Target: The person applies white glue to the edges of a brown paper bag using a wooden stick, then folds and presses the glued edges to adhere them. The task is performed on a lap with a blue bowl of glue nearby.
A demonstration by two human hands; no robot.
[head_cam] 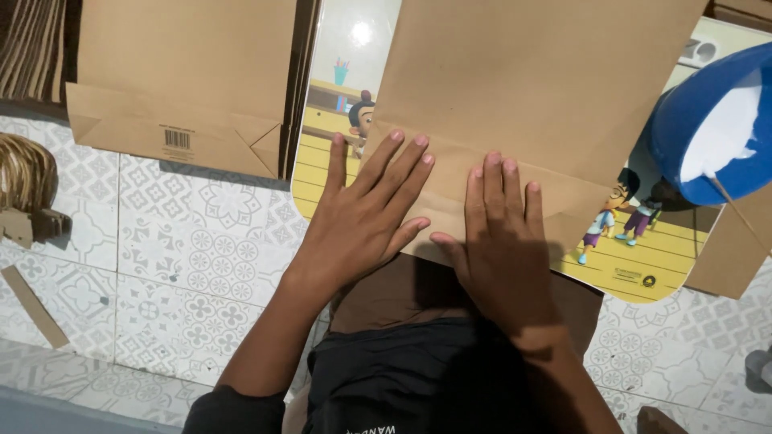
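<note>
My left hand (362, 221) and right hand (498, 237) press flat, fingers spread, on a brown paper bag (515, 96). The bag hides most of the cartoon board (643, 257) under it, and its top is cut off.

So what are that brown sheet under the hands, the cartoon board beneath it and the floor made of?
The brown sheet looks like matte kraft paper: dull, fibrous tan with a sharp fold. The cartoon board seems to be glossy laminated card or plastic, since it mirrors a lamp. The floor appears to be patterned ceramic tile with grout lines.
</note>
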